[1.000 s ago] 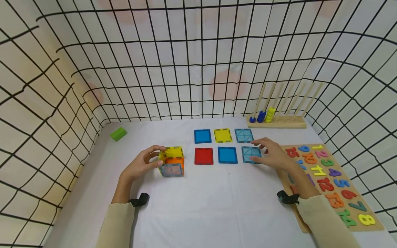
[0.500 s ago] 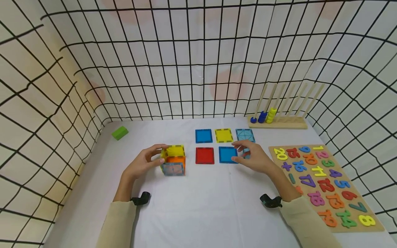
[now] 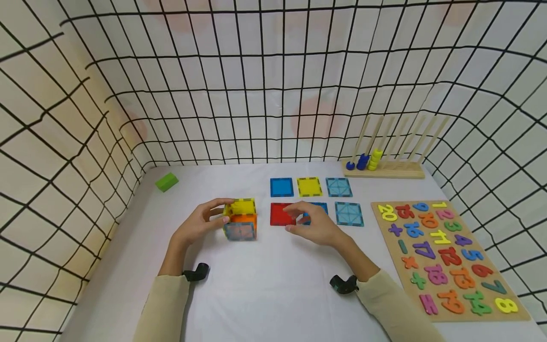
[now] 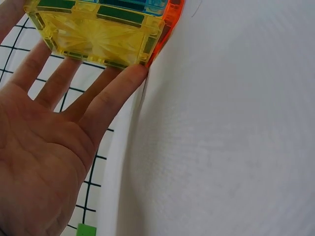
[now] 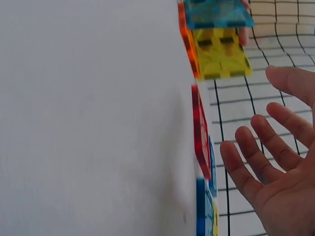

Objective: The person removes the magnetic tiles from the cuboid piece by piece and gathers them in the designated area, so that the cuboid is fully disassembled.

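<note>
Several magnetic tiles form an open-topped box [image 3: 240, 231], with yellow, orange and pale blue sides showing. My left hand [image 3: 196, 227] holds the box at its left side, thumb near the front corner and fingers toward the back. In the left wrist view, those fingers [image 4: 110, 98] reach the edge of a yellow side. My right hand [image 3: 319, 229] hovers with nothing in it, its fingers relaxed and apart. It is over a blue tile [image 3: 322, 206], partly hiding it, and its fingertips are by the red tile [image 3: 278, 214]. A pale blue tile [image 3: 349, 214] lies to its right.
Behind lie a blue tile [image 3: 281, 187], a yellow tile [image 3: 309, 186] and another pale blue tile [image 3: 339, 187]. A wooden peg stand [image 3: 397, 169] is at the back right, a number puzzle board [image 3: 467, 311] at the right. A green block [image 3: 166, 182] sits back left.
My right hand has moved left from the pale blue tile, across the blue tile to the red one, carrying nothing. My left hand stays at the box.
</note>
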`<control>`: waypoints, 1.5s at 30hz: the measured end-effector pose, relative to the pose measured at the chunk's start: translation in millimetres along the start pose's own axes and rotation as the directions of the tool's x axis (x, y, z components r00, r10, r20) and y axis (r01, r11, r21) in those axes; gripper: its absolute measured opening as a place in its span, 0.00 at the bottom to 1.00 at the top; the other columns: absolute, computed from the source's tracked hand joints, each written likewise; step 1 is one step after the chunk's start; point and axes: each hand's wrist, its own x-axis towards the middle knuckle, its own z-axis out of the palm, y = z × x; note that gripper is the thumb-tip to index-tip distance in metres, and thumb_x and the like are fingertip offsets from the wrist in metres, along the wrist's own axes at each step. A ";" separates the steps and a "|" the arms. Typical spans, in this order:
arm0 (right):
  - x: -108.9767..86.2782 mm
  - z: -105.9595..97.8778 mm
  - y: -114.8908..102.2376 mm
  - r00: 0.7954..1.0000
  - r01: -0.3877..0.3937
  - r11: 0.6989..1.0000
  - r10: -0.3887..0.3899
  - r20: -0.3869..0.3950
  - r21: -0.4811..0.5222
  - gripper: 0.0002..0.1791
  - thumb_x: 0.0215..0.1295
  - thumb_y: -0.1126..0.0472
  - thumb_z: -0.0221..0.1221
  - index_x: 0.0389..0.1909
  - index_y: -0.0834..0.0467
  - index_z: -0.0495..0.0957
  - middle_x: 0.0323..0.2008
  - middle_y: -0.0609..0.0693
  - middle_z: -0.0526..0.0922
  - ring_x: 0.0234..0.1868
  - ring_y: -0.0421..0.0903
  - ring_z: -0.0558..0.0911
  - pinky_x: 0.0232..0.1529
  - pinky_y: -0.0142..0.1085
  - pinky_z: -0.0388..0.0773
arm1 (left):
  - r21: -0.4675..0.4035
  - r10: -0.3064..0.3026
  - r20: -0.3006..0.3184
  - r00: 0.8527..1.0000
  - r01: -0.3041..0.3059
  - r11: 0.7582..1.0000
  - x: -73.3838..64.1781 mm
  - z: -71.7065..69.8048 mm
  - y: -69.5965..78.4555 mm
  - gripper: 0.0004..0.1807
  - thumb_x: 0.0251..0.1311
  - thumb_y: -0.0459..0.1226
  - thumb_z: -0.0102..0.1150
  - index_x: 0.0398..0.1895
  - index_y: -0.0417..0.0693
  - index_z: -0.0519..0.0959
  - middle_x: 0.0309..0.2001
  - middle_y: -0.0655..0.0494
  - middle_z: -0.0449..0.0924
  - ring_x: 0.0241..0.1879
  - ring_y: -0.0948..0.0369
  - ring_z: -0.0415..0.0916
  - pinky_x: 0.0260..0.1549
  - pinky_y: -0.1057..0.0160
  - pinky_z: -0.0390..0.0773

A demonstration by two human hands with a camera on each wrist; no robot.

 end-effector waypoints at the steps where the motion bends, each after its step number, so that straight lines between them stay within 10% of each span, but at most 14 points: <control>1: 1.4 4.0 -2.5 1.000 0.004 1.000 -0.004 0.005 -0.004 0.28 0.64 0.50 0.71 0.64 0.51 0.78 0.59 0.51 0.83 0.56 0.49 0.81 0.55 0.47 0.85 | 0.000 -0.003 0.000 1.000 0.003 1.000 0.2 0.1 -0.4 0.27 0.71 0.42 0.61 0.72 0.55 0.72 0.75 0.55 0.67 0.73 0.34 0.63 0.66 0.28 0.66; 45: 34.5 71.9 -46.4 0.984 0.116 0.979 -0.136 0.118 0.165 0.21 0.71 0.61 0.64 0.64 0.50 0.79 0.62 0.44 0.81 0.58 0.44 0.79 0.58 0.42 0.83 | -0.001 0.018 -0.013 1.000 -0.018 1.000 0.8 1.5 -0.6 0.25 0.73 0.39 0.59 0.72 0.54 0.72 0.74 0.54 0.70 0.73 0.33 0.63 0.65 0.25 0.65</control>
